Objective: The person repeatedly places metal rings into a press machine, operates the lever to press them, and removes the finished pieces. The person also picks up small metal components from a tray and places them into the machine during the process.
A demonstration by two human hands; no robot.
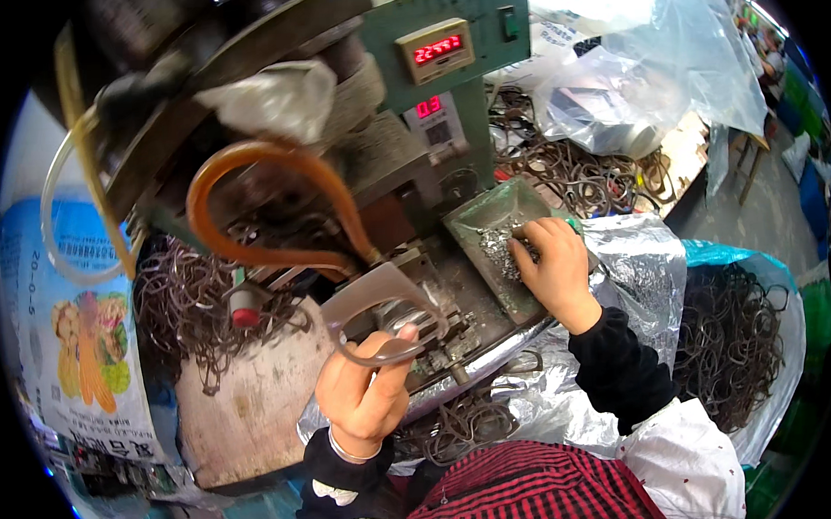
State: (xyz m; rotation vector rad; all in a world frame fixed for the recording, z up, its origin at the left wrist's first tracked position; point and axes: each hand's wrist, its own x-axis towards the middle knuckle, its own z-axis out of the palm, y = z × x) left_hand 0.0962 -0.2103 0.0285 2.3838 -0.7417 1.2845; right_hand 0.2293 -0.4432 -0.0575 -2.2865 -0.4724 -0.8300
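Observation:
My left hand (363,389) grips a translucent brownish-grey plastic loop (344,317), holding it tilted at the front of the machine's metal fixture (441,341). My right hand (553,264) is over a green metal tray (473,216), fingertips down among small silvery bits (502,256); its fingers are curled and whatever is between them is hidden. A thick orange hose (211,175) bends down into the fixture just behind the loop.
The green machine (500,55) has red displays. Heaps of dark loops (189,313) lie on a board (229,422) at left, behind the tray and in a bag (730,349) at right. Foil (645,270), printed sacks (80,344) and clear plastic (637,60) surround them. Distant people (765,55) appear at far right.

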